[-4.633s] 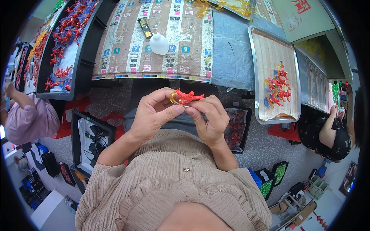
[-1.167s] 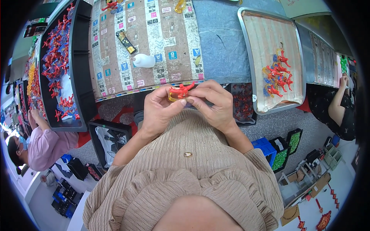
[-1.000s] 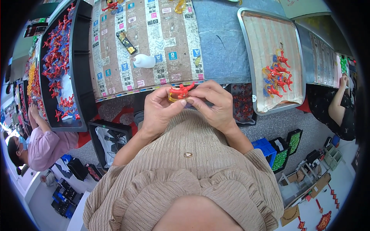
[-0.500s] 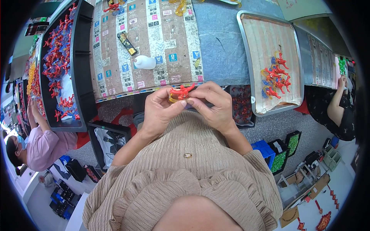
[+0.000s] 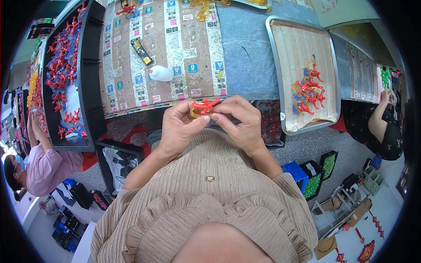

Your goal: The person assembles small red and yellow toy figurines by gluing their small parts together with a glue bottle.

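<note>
Head view, the only view on offer: both hands are up close in front of the chest, just off the near edge of the table (image 5: 245, 65), and between them sits a small red figure (image 5: 205, 105) lying across a yellow ring (image 5: 196, 114). The left hand (image 5: 177, 127) comes in from the left with thumb and forefinger closed narrow on the ring's left side; the right hand (image 5: 241, 122) comes in from the right, fingertips pinched on the figure's right end. So both grips are tight, each holding one end of the same little assembly. The figure's long axis runs left to right, nearly level, tilted up a touch toward the right hand, and it lies on top of the ring rather than beside it. Neither hand is nearer, they meet at the piece, the thumbs almost touching under it. Whether the figure is seated in the ring or only resting on it cannot be told at this size. Beyond the hands, on the table, a white blob-shaped thing (image 5: 161, 73) and a dark wrapped bar (image 5: 142, 51) lie on the printed sheet (image 5: 131, 79), well apart from the work. To the right a metal tray (image 5: 280, 79) carries a cluster of finished red and yellow pieces (image 5: 309, 94); to the left a black bin (image 5: 90, 87) holds many loose red figures (image 5: 63, 65).
</note>
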Demonstrator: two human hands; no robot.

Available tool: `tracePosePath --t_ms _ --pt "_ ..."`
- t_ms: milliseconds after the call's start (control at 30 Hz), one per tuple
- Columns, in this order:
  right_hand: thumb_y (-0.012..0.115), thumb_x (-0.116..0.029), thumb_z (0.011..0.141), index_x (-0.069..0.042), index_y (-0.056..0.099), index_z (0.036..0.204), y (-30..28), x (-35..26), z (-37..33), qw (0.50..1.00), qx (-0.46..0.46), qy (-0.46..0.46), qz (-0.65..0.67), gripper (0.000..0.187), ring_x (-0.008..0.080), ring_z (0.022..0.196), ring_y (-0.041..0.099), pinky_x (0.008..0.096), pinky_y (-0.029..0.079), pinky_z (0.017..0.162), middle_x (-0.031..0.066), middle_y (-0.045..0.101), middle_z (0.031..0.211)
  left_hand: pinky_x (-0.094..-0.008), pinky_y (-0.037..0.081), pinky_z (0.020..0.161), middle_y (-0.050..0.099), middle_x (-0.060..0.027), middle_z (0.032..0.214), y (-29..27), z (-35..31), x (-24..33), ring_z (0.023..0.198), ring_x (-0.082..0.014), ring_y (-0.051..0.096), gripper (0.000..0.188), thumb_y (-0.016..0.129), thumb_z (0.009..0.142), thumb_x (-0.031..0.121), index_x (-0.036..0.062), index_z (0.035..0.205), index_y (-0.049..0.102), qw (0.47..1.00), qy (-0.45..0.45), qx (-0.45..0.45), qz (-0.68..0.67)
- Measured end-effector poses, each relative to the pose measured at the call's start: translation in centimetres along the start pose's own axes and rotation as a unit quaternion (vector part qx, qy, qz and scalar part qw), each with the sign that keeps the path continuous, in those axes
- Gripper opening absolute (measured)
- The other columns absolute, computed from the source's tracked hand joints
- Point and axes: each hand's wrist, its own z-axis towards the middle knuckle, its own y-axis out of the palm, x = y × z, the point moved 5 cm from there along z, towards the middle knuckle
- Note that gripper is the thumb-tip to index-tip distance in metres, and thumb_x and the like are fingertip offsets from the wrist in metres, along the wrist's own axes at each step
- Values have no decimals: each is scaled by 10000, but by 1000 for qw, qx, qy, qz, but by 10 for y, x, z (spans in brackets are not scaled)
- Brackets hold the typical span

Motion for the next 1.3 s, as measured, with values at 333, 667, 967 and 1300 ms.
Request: tracePosePath --t_ms 333,667,967,1300 --pt "759 -29 732 -23 697 869 -2 -2 -1 1000 2 6 -5 150 152 662 612 258 491 573 80 622 814 -243 513 816 639 -39 991 1 0 0 888 -79 604 196 663 845 5 -13 1034 615 1000 -3 -9 5" --pt "756 -25 733 -19 687 869 -4 -2 1 1000 1 -15 -20 153 159 677 614 259 489 570 80 625 815 -240 513 808 637 -34 983 2 3 0 874 -80 605 193 668 844 12 -13 1028 614 1000 -15 -12 2" --pt "700 -60 829 -1 693 903 -16 2 4 999 31 44 -5 95 95 714 570 199 434 592 61 621 857 -262 533 808 653 -50 1006 7 22 -2 896 -118 632 244 684 845 37 4 1076 611 991 -64 -79 -83" --pt "669 -69 871 36 658 1009 -24 3 13 988 53 107 96 173 100 775 603 209 490 656 66 601 941 -261 533 799 635 -52 1074 16 33 -3 922 -117 624 297 672 863 80 31 1145 595 972 -133 -133 -142"
